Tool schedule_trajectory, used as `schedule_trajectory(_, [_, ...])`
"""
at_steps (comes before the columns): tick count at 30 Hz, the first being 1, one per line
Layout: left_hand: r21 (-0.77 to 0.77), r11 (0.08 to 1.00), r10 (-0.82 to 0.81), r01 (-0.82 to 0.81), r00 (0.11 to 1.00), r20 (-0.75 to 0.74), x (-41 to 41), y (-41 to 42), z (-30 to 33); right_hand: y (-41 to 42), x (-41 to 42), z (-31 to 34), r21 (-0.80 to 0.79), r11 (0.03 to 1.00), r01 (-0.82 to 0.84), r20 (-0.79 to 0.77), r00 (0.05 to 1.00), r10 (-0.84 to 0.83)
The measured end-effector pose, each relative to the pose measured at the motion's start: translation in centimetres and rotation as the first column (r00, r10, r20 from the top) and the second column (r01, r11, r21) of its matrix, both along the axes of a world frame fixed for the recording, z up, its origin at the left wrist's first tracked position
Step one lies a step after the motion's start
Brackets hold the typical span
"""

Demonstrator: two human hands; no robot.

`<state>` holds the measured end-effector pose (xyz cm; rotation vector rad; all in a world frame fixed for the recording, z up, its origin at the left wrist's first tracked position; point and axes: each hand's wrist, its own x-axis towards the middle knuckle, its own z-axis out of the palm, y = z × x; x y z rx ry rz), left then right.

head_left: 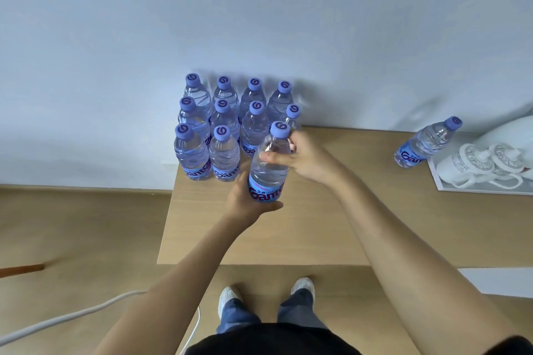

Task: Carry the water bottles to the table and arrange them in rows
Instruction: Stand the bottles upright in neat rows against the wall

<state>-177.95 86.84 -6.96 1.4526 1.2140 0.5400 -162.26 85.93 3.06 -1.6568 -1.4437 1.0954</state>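
You hold one clear plastic water bottle with a purple cap [269,164] upright over the light wooden table [331,228], just in front of the rows of the same bottles [222,127] by the white wall [259,8]. Your left hand [248,199] cups its blue label from below, fingers curled round it. Your right hand [300,155] grips its upper part from the side, arm reaching in. One more bottle [427,143] stands far right, near white lidded cups [478,166].
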Motion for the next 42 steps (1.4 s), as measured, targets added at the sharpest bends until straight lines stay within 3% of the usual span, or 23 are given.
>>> schedule_trajectory(8, [-0.067, 0.994, 0.087, -0.086, 0.996, 0.01, -0.4, -0.5, -6.0, -1.3, -1.5, -5.8, -0.037, 0.999, 0.03, -0.004, 1.0, -0.03])
schedule_trajectory(17, [0.086, 0.982, 0.173, -0.169, 0.984, -0.039, 0.5, -0.7, -10.0, -1.6, -2.2, -9.4, -0.02, 0.997, 0.072, 0.003, 0.997, -0.071])
schedule_trajectory(24, [0.099, 0.96, 0.257, -0.262, 0.965, 0.053, 1.6, 0.7, -9.8, 0.2, -1.9, -9.6, 0.06, 0.998, 0.015, 0.061, 0.998, -0.019])
schedule_trajectory(31, [0.155, 0.956, 0.255, -0.248, 0.967, -0.026, 2.2, 1.6, -9.5, 1.4, -1.2, -9.8, 0.078, 0.997, -0.001, 0.069, 0.998, -0.004])
schedule_trajectory(42, [0.078, 0.927, 0.373, -0.366, 0.92, -0.12, 4.0, 2.6, -9.2, 3.4, 0.0, -10.2, 0.148, 0.989, -0.016, 0.188, 0.982, -0.012])
